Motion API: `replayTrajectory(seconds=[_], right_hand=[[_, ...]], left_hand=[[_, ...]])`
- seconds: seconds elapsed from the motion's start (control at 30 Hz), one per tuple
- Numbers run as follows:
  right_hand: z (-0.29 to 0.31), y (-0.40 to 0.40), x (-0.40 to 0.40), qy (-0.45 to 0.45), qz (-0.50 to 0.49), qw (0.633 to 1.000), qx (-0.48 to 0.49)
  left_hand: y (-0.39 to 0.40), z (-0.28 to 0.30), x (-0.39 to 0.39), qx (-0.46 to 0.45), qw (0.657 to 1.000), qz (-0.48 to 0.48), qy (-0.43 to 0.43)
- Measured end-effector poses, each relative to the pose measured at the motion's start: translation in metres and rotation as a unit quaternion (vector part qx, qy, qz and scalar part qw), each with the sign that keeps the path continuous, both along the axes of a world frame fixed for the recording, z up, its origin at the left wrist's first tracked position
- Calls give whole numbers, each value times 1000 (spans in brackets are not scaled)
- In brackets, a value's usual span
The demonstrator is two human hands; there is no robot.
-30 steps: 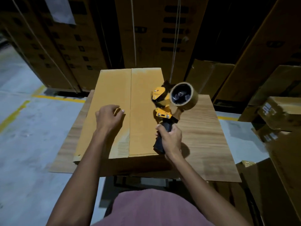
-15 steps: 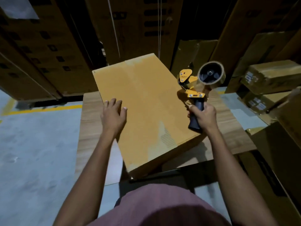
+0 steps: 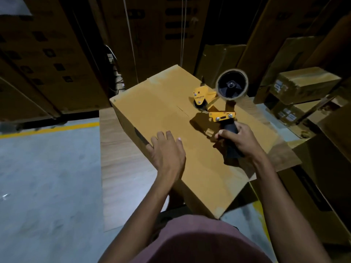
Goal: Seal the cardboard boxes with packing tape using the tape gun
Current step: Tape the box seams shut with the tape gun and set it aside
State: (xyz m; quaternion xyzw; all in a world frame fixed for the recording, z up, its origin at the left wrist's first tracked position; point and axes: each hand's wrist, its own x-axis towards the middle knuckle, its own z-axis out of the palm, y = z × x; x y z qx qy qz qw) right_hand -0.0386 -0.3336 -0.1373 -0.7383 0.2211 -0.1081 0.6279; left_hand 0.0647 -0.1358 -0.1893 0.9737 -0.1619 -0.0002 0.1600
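Scene dim, warm cast. Light falling from above onto box (image 3: 190, 149) top and floor (image 3: 47, 177), both showing brightest. Background stacks (image 3: 47, 54) sinking into near black, print unreadable. Tape gun (image 3: 218, 103) casting hard dark shadow on box. Right hand (image 3: 237, 141) shading box beneath. Wide-angle lens bending lines toward edges. Slight softness overall; fine detail smearing.

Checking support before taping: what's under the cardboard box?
A wooden table lies under the cardboard box, whose near corner overhangs the edge. The box hides the tabletop beneath it; the table's legs aren't visible.
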Motion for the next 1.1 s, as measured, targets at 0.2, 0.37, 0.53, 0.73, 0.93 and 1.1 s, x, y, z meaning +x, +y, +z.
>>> replayTrajectory(seconds=[0.2, 0.37, 0.53, 0.73, 0.93, 1.1], right_hand=[[10, 16, -2, 5, 91, 995, -41], [11, 22, -1, 22, 107, 990, -85], [11, 28, -1, 15, 85, 988, -124], [8, 38, -1, 3, 77, 989, -125], [8, 52, 8, -2, 78, 986, -147], [7, 58, 25, -2, 69, 983, -170]], left_hand=[[11, 54, 68, -504, 790, 43, 348], [11, 62, 101, -488, 703, 1, 518], [13, 59, 105, -490, 649, 11, 582], [30, 63, 104, -521, 601, 32, 605], [48, 53, 112, -521, 599, 20, 608], [48, 48, 131, -475, 653, -2, 590]])
